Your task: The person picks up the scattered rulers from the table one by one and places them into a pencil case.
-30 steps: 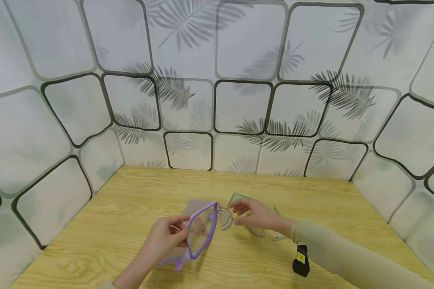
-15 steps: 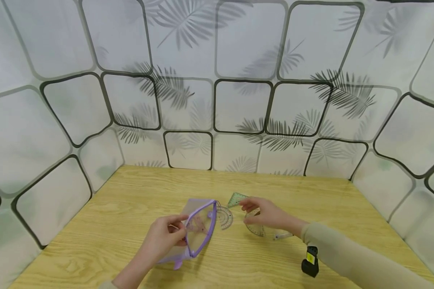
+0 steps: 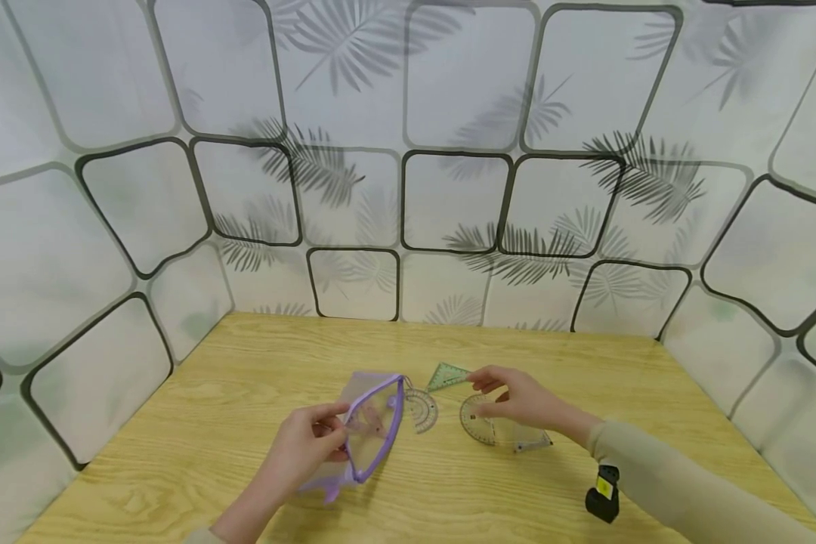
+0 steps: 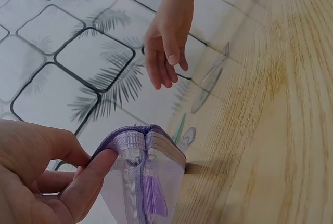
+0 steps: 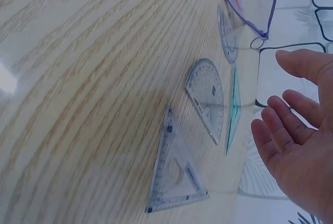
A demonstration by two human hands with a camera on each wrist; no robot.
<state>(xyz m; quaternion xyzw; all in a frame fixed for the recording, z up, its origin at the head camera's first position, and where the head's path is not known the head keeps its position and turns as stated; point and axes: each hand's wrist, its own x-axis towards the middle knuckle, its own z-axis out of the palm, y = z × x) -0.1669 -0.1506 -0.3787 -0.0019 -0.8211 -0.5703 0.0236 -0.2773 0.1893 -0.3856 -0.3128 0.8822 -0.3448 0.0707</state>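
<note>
My left hand (image 3: pixel 309 438) pinches the edge of a translucent zip pouch (image 3: pixel 396 423) with purple trim. The pouch mouth gapes toward the right, and a pinkish clear shape (image 3: pixel 375 419) shows inside it. My right hand (image 3: pixel 527 397) hovers above the table with relaxed fingers, holding nothing, as the right wrist view confirms. Below and near it lie a clear protractor (image 5: pixel 205 96), a green set square (image 3: pixel 446 376) and a clear set square (image 5: pixel 169 190). Another clear protractor (image 3: pixel 423 412) lies right beside the pouch mouth.
The wooden table (image 3: pixel 211 393) is bounded at the back and sides by a pale curtain (image 3: pixel 353 204) with black outlines and leaf prints. A black device (image 3: pixel 603 497) with a yellow label is at my right wrist.
My right hand has drawn back to the right from near the pouch mouth, uncovering the green set square, a protractor and the clear set square. The left hand and pouch have shifted slightly left.
</note>
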